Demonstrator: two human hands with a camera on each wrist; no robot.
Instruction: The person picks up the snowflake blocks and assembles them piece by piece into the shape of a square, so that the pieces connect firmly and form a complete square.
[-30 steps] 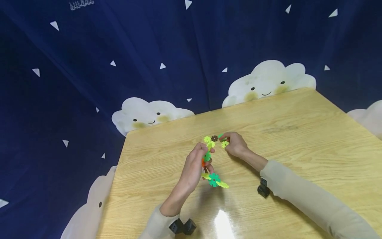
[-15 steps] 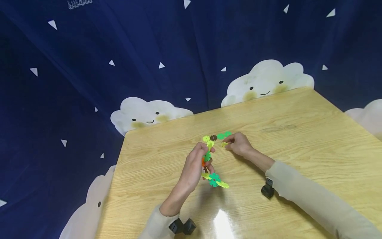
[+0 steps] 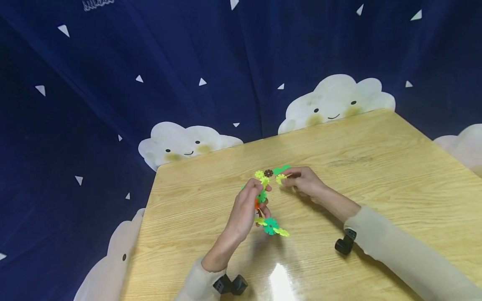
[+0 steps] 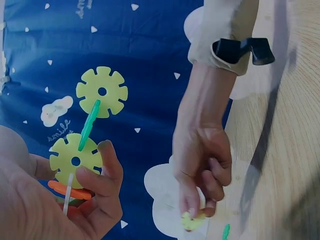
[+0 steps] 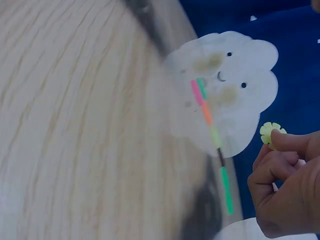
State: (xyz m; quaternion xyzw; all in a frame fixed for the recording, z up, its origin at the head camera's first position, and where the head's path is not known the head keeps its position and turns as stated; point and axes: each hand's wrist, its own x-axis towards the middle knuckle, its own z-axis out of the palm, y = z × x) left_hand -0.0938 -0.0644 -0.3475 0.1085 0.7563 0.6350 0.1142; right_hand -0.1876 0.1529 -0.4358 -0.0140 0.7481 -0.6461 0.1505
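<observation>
My left hand [image 3: 244, 209] grips a built-up shape of notched plastic discs slotted together. A green disc [image 3: 271, 226] and a yellow disc [image 3: 281, 231] stick out at its near end; an orange disc [image 4: 70, 190] and a white disc [image 4: 68, 196] show between the fingers in the left wrist view. Part of the shape is hidden by the palm. To the right, my right hand [image 3: 306, 183] pinches a loose yellow notched disc [image 5: 269, 131] between thumb and index finger. Something white [image 4: 201, 196] shows within its curled fingers.
Beyond the hands, loose discs lie in a row on the wooden table [image 3: 199, 196]: yellow [image 3: 259, 174], brown [image 3: 268, 173] and green [image 3: 277, 171]. The right wrist view also shows pink [image 5: 197, 94] and orange [image 5: 207, 114] ones. A dark blue curtain [image 3: 211, 108] hangs behind the table.
My right hand has drawn back from the green discs, uncovering them, and now pinches the yellow disc, its face turned up. The left hand stays in place with its shape.
</observation>
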